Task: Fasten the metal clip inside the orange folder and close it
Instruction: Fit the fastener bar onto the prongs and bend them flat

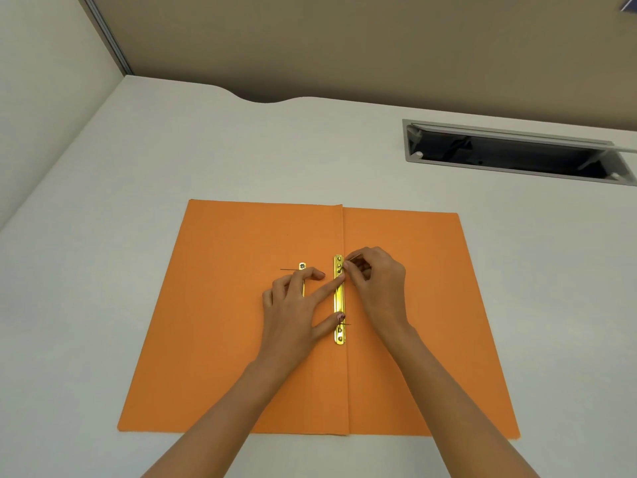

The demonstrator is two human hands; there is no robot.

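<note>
Two bare forearms reach in over the orange folder (pixel 241 305), which lies open and flat on the white desk (pixel 138 167). A gold metal clip bar (pixel 339 301) sits along its centre fold. The left hand (pixel 293 312) spreads released, forefinger and thumb pressing the bar. The right hand (pixel 375 284) pinches a thin prong (pixel 355 257) at the bar's far end.

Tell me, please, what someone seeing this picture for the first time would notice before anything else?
The orange folder lies open and flat in the middle of the pale desk. Both hands work on the gold metal clip along its centre fold: the left hand presses it down with spread fingers, while the right hand pinches at its far end. A second gold strip lies partly under the left hand.
</note>
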